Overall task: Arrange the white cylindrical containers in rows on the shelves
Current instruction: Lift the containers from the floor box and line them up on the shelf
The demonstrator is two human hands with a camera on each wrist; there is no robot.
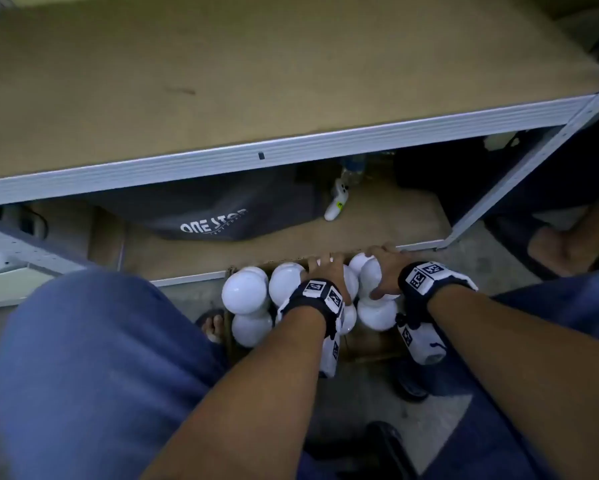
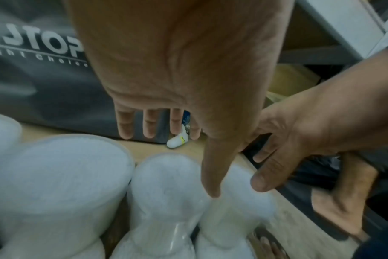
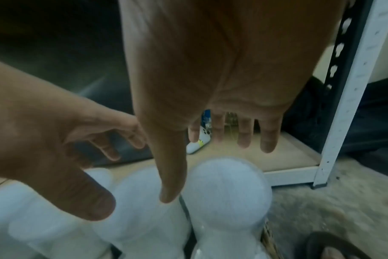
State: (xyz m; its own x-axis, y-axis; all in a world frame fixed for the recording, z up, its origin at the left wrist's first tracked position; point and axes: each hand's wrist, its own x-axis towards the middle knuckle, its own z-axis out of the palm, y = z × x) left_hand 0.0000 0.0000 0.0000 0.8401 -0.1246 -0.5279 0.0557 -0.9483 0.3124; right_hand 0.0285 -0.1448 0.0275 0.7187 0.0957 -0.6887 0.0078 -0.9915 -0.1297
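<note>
Several white cylindrical containers (image 1: 246,292) with rounded ends stand packed in a cardboard box (image 1: 370,344) on the floor, just in front of the lower shelf (image 1: 377,223). My left hand (image 1: 325,271) hovers over the middle ones with straight fingers; its thumb points down between two containers (image 2: 166,184). My right hand (image 1: 386,268) is spread over the rightmost container (image 3: 226,192), fingers straight and thumb hanging beside it. Neither hand grips anything. In the wrist views the left hand (image 2: 202,149) and right hand (image 3: 173,157) lie side by side.
A bare brown upper shelf board (image 1: 256,81) spans the top. On the lower shelf sit a grey printed bag (image 1: 215,209) and a small white device (image 1: 336,202). A metal upright (image 1: 519,174) stands at right, with another person's foot (image 1: 561,251) beyond it.
</note>
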